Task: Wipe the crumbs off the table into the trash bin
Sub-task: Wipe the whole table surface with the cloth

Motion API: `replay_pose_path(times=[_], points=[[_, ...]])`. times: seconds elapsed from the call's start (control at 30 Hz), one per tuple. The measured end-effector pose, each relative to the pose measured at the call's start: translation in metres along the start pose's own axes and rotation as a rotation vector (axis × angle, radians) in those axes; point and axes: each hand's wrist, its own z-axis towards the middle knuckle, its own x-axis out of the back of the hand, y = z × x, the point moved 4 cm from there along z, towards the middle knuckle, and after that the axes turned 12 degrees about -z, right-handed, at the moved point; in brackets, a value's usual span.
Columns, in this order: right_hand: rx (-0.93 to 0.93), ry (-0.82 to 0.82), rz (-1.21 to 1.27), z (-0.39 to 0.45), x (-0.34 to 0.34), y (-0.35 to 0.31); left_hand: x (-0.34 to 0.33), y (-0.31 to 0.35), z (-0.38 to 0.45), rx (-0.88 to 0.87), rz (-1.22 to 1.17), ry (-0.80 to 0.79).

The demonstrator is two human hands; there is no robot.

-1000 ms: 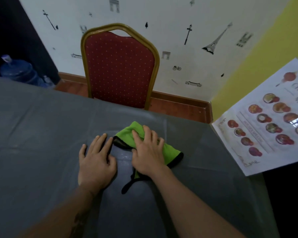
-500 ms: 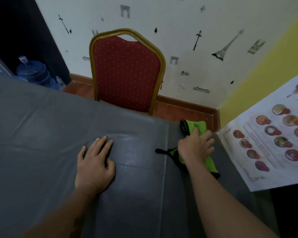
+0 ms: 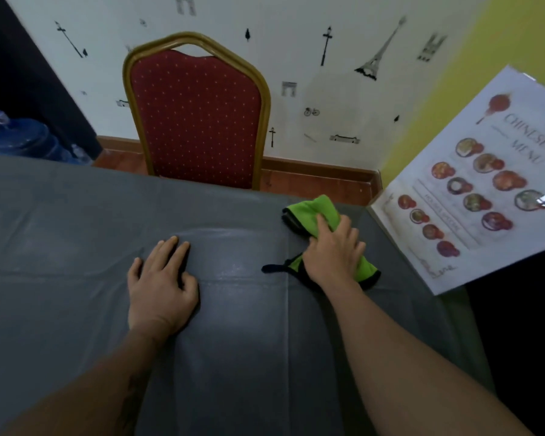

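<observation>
The right hand [image 3: 334, 250] presses flat, fingers spread, on the green cloth [image 3: 320, 215] lying under and just beyond it, a soft, light, bunching rag best held mid-fold under the palm, while the left hand [image 3: 161, 284] rests open on the table [image 3: 60, 247].

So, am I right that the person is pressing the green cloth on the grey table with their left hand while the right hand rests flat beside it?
Not quite: the hands are swapped. In the head view the right hand presses the green cloth on the grey table, near its far right corner, while the left hand rests flat on the bare tabletop beside it.
</observation>
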Motion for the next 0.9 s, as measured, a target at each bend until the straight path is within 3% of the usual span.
replay_pose_path(times=[0.27, 0.37, 0.47, 0.6, 0.77, 0.9], points=[[-0.291, -0.057, -0.010, -0.073, 0.002, 0.062, 0.001, -0.002, -0.001, -0.017, -0.034, -0.034], [-0.255, -0.078, 0.100, -0.114, 0.009, 0.050, 0.002, -0.001, -0.003, -0.032, -0.034, -0.060], [-0.106, -0.092, 0.173, -0.170, 0.015, 0.015, 0.004, 0.001, -0.005, -0.035, -0.054, -0.108], [0.020, -0.146, 0.113, -0.239, 0.012, -0.023, 0.011, 0.015, -0.014, -0.066, -0.033, -0.223], [-0.025, -0.151, 0.022, -0.260, 0.013, -0.012, 0.017, 0.043, -0.085, -0.155, -0.134, -0.250], [-0.118, -0.136, -0.024, -0.279, 0.015, 0.016, 0.001, 0.027, -0.138, -0.195, -0.085, -0.324]])
